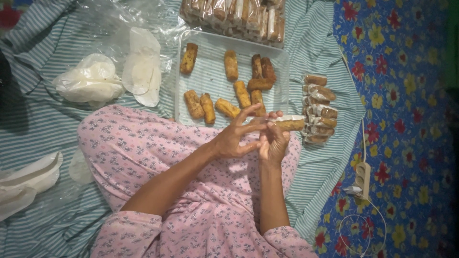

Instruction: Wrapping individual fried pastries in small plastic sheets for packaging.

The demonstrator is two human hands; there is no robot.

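Floor level: teal-striped cloth (57,43) spread beside blue floral mat (406,95). Person in pink floral dress sits. Left hand (234,136) and right hand (273,141) both pinch one golden fried roll in clear plastic wrap (289,124), above lap, at tray edge. Wrapped: small pile of rolls (319,110) to right, bigger stack (239,16) at top. Left: about ten bare rolls (229,86) on clear plastic tray (210,71). Roughly over halfway, judging by piles. White paper wrappers (91,81) lie on left.

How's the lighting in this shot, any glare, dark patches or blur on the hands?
Head view: dim, warm light, darkest toward the left and right edges; the clear plastic sheet at top left catches some glare; the left hand and right hand are slightly soft around the wrapped roll, while the tray reads clearly enough.
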